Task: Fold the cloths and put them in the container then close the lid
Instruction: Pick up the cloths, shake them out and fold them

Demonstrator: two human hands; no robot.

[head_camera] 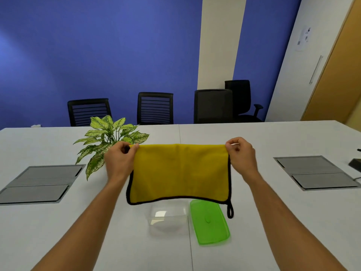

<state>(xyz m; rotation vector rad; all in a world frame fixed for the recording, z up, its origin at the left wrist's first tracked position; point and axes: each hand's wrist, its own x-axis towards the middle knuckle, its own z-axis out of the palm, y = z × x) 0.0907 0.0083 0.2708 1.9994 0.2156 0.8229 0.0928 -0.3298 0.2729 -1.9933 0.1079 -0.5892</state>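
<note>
Yellow cloth (180, 173), black-edged, hangs doubled over in the air above the table (263, 222), its long axis running 9 to 3 o'clock, folded edge at 12, hanging loop at its 5 o'clock corner. Left hand (120, 160) and right hand (242, 155) each pinch one upper corner between thumb and fingers. Below, toward 6 o'clock, sit the open clear container (168, 220) and, just beside it at 3 o'clock, the green lid (210, 222), lying flat.

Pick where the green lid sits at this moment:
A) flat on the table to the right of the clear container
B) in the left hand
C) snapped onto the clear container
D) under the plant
A: the green lid lies flat on the table, right of the open clear container.
</note>
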